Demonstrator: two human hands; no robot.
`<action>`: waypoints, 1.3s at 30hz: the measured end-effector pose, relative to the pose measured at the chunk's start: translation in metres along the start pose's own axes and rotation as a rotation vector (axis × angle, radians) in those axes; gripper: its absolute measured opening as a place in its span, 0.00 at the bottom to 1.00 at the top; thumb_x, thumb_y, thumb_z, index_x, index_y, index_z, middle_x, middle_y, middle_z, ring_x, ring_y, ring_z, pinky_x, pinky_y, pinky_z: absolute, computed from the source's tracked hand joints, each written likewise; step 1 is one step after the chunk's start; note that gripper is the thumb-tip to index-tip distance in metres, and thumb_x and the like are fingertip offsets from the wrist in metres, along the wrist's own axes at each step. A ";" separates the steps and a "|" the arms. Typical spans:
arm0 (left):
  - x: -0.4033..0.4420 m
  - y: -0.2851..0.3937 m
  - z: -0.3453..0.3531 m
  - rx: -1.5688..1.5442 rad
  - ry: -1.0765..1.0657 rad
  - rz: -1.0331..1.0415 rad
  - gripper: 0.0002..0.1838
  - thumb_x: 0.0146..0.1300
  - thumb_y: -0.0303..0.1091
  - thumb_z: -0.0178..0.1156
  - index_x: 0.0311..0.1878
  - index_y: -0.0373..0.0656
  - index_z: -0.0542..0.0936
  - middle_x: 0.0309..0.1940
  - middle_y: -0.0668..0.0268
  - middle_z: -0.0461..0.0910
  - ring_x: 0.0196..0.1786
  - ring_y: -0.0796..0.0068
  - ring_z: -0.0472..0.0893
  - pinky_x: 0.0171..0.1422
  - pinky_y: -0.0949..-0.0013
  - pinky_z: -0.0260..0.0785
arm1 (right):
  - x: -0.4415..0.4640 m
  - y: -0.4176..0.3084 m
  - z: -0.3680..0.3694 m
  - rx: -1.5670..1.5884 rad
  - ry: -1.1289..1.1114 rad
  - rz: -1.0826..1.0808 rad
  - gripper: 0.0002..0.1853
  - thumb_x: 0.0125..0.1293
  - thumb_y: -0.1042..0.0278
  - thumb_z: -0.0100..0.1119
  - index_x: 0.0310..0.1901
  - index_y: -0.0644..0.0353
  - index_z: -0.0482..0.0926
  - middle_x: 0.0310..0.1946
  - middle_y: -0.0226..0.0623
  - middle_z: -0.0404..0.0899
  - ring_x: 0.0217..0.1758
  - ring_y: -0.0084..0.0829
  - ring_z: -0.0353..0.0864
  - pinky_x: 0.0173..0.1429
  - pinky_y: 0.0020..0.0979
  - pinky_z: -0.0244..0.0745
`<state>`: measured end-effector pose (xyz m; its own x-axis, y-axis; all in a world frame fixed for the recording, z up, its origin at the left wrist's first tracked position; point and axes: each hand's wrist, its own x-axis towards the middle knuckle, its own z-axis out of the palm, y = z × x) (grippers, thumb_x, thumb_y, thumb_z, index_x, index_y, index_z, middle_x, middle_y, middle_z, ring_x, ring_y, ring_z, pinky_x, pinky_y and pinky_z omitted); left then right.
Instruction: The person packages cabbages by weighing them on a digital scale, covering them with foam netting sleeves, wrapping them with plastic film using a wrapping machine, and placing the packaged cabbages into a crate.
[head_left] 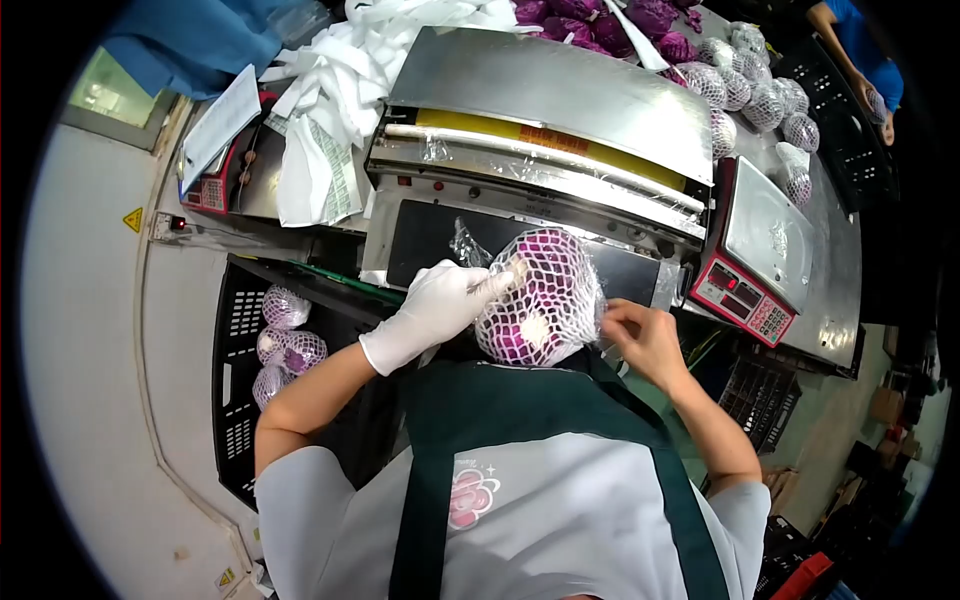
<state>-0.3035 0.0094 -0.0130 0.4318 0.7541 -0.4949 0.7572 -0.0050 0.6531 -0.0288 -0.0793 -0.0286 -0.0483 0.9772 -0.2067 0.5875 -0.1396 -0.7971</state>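
Note:
Purple cabbage in a white foam net (545,295) sits in front of my chest, at the near edge of the wrapping machine (540,140). White cabbage stem ends show through the mesh. Clear film clings to its right side, and a loose piece of film (468,242) sticks up at its left. My left hand (445,305), in a white glove, grips the bundle's left side with thumb and fingers. On the right, my bare right hand (640,335) has its fingertips pinched together at the film edge. What lies between those fingertips is too small to make out.
A digital scale (765,240) stands right of the machine; another scale (208,190) is at left. Netted cabbages (765,100) and bare purple cabbages (590,25) lie behind. White foam nets (350,75) pile up back left. A black crate (235,375) holds several wrapped cabbages. Another person's arm (850,60) shows top right.

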 end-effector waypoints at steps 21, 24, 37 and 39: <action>-0.015 -0.017 0.035 0.090 0.706 0.089 0.18 0.64 0.43 0.56 0.23 0.42 0.72 0.14 0.56 0.71 0.19 0.52 0.74 0.21 0.59 0.63 | -0.006 0.004 0.043 1.134 0.336 0.327 0.08 0.71 0.66 0.49 0.38 0.62 0.68 0.24 0.29 0.73 0.17 0.14 0.62 0.18 0.20 0.59; -0.014 -0.013 0.038 0.024 0.676 0.126 0.18 0.65 0.40 0.58 0.23 0.37 0.72 0.11 0.58 0.62 0.14 0.70 0.59 0.20 0.68 0.57 | -0.005 0.001 0.027 1.013 0.121 0.508 0.12 0.66 0.61 0.56 0.36 0.63 0.73 0.18 0.23 0.68 0.17 0.13 0.60 0.18 0.19 0.54; 0.020 -0.077 0.037 0.435 0.923 0.199 0.11 0.59 0.44 0.63 0.26 0.51 0.74 0.08 0.70 0.69 0.12 0.68 0.72 0.15 0.68 0.61 | 0.025 0.051 0.016 -0.092 0.702 0.101 0.17 0.63 0.61 0.58 0.22 0.66 0.77 0.11 0.45 0.70 0.13 0.31 0.71 0.20 0.31 0.64; 0.039 -0.072 0.043 0.998 0.907 0.411 0.05 0.58 0.41 0.59 0.29 0.55 0.76 0.10 0.74 0.69 0.12 0.75 0.72 0.13 0.70 0.60 | 0.034 0.071 0.027 -0.374 0.720 -0.037 0.17 0.63 0.62 0.58 0.19 0.62 0.72 0.12 0.46 0.72 0.13 0.42 0.74 0.19 0.37 0.66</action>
<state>-0.3202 0.0110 -0.1042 0.5323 0.7377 0.4152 0.8449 -0.4936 -0.2062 -0.0107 -0.0607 -0.1072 0.3839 0.8613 0.3327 0.8327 -0.1673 -0.5278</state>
